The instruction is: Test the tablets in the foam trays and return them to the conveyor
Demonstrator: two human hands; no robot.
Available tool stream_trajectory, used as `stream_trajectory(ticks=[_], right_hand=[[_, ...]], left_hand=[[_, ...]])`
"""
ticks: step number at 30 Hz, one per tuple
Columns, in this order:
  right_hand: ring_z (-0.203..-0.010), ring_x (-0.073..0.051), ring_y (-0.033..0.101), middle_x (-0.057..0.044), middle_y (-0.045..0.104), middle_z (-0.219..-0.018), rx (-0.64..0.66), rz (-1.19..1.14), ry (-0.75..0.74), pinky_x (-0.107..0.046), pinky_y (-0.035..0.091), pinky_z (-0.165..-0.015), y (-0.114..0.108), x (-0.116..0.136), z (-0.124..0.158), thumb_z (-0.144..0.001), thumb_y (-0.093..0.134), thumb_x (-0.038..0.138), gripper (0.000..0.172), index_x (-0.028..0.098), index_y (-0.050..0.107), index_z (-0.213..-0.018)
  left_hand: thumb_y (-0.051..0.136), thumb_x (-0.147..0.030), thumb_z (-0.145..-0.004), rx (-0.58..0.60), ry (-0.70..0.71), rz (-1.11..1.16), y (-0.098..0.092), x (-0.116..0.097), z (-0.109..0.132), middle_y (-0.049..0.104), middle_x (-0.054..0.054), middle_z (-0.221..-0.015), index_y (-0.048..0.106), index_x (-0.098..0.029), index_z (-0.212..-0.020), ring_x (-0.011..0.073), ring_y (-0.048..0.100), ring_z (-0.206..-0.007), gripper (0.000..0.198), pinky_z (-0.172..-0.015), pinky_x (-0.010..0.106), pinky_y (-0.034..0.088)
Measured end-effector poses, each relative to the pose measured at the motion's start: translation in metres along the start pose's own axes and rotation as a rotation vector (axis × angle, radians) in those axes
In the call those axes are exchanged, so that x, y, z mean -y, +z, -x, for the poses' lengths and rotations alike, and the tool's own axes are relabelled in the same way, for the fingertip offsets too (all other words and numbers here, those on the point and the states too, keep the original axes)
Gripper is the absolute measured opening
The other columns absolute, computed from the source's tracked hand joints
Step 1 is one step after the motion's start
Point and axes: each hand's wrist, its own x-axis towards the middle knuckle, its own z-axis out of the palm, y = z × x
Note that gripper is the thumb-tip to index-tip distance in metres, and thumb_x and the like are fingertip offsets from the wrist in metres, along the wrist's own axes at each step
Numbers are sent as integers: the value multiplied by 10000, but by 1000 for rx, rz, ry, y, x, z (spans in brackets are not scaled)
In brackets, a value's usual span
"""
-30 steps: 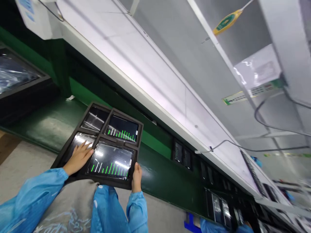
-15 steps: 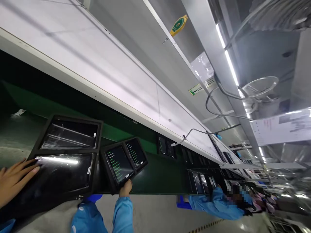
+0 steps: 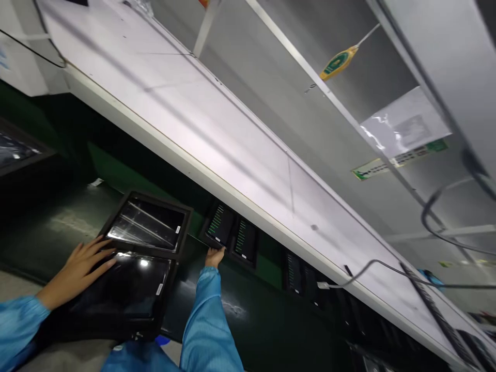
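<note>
Green bench (image 3: 267, 310), right arm (image 3: 209, 320) outstretched

a white shelf panel (image 3: 228, 139) runs diagonally from 10 to 4 o'clock; its surface is brightly lit. below it, a dark green desk (image 3: 271, 320) lies in shadow toward 6 o'clock. pale floor (image 3: 13, 284) shows at 8 o'clock. a grey cable (image 3: 362, 271) occupies 4 o'clock. a green-and-white sign strip (image 3: 403, 158) is located at 3 o'clock.
</note>
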Motion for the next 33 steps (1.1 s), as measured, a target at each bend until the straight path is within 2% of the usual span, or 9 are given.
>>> stream_trajectory(ticks=[3, 5, 8, 11, 13, 17, 21, 27, 33], right_hand=[[-1019, -245, 700, -182, 708, -1115, 32, -66, 94, -397, 540, -851, 18, 11, 38, -1075, 166, 477, 644, 65, 618, -1278], [-1062, -278, 696, -224, 715, -1118, 55, -94, 106, -389, 538, -842, 25, 26, 75, -1053, 107, 496, 731, 36, 634, -1264], [-1162, -292, 662, -171, 710, -1213, 134, -113, 49, -413, 523, -980, 30, 54, 135, -996, 399, 564, 552, 139, 699, -1178], [-1290, -268, 591, -129, 654, -1340, 345, -39, -147, -462, 463, -1109, 31, 80, 184, -998, 478, 435, 361, 219, 724, -1152], [-1328, -255, 564, -126, 634, -1371, 449, 27, -246, -473, 461, -1126, 32, 93, 206, -1009, 464, 349, 321, 232, 718, -1167], [-1362, -251, 537, -117, 627, -1381, 549, 84, -288, -473, 480, -1123, 43, 113, 223, -983, 489, 243, 291, 230, 708, -1174], [-1480, -272, 389, -115, 541, -1493, 695, 148, -400, -496, 411, -1181, 74, 136, 215, -937, 552, 208, 317, 203, 688, -1224], [-1571, -348, 125, -143, 250, -1674, 886, 337, -557, -636, 241, -1219, 131, 163, 192, -937, 634, 359, 474, 162, 587, -1366], [-1577, -358, 62, -147, 202, -1688, 942, 450, -510, -653, 192, -1220, 148, 167, 194, -935, 665, 366, 436, 183, 607, -1327]], left_hand=[[357, -600, -951, -68, 40, -55, -14, -15, -51, 513, 82, -1521, 657, -272, -1324, 335, 267, -1526, 580, -1228, 638, 207], [332, -555, -966, -109, 51, -102, -19, -19, -95, 454, 127, -1561, 644, -230, -1334, 362, 230, -1534, 581, -1200, 668, 228], [380, -483, -951, -122, 28, -153, -19, -21, -154, 367, 159, -1609, 634, -207, -1336, 403, 193, -1535, 537, -1155, 724, 236], [368, -468, -964, -129, 5, -164, -13, -20, -187, 304, 144, -1642, 638, -217, -1316, 412, 183, -1534, 510, -1149, 726, 234], [341, -481, -982, -135, -5, -171, -9, -18, -194, 268, 123, -1660, 640, -227, -1302, 401, 173, -1538, 506, -1165, 707, 220], [346, -542, -984, -118, -4, -177, -7, -14, -194, 233, 93, -1676, 636, -249, -1301, 392, 163, -1543, 520, -1176, 696, 206], [317, -551, -992, -118, -15, -170, -9, -14, -195, 210, 81, -1683, 636, -239, -1293, 391, 130, -1551, 538, -1180, 699, 194], [296, -594, -995, -110, -10, -135, -12, -15, -195, 220, 72, -1680, 608, -222, -1338, 363, 152, -1551, 594, -1204, 648, 211], [289, -609, -995, -113, -13, -78, -11, -12, -193, 221, 82, -1679, 575, -211, -1402, 349, 149, -1555, 637, -1225, 616, 192]])
